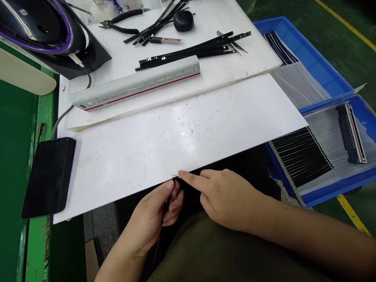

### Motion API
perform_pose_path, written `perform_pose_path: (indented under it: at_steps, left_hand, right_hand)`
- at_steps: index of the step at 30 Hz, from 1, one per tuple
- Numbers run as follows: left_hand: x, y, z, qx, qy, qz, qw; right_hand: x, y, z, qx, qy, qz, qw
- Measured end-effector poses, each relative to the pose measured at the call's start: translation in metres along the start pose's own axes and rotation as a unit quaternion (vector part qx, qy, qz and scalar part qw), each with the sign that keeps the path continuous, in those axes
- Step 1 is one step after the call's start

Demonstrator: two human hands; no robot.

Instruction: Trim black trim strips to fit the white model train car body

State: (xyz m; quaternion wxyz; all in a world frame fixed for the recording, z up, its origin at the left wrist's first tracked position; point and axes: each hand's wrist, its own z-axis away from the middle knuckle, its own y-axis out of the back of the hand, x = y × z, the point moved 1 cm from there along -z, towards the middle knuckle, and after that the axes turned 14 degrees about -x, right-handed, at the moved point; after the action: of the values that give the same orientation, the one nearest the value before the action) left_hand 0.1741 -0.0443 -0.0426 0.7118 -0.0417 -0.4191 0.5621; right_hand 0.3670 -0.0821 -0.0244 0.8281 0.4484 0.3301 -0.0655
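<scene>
My left hand point(158, 207) is closed at the near edge of the white board, its thumb and fingers pinching a thin black strip point(168, 203). The strip hangs down along the palm, and its top end shows above the thumb. Beside it, my right hand point(229, 196) stretches its index finger toward that end, with the other fingers curled underneath. A small thin glint point(176, 176) lies between the strip's end and the right fingertip. What the curled fingers hold, if anything, is hidden.
A model train carriage body point(138, 84) lies on a white foam slab point(235, 78). Behind it are black strips point(188, 51), tweezers point(235, 45), a knife point(166, 40), cutting pliers point(120, 23) and a black case point(183, 20). A phone-like slab point(49, 176) sits left; blue trays point(326, 70) stand right.
</scene>
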Motion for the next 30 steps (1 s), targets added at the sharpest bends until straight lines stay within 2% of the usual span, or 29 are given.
perform_pose_path:
  at_steps: [12, 30]
  left_hand:
    - [-0.0007, -0.0062, 0.0001, 0.054, -0.006, -0.06, 0.997]
    - [0.0003, -0.0075, 0.0004, 0.078, 0.009, -0.056, 0.995]
  right_hand:
    - [-0.0002, 0.0066, -0.0021, -0.014, 0.004, -0.017, 1.0]
    - [0.003, 0.0082, -0.0039, -0.02, 0.023, -0.033, 0.999]
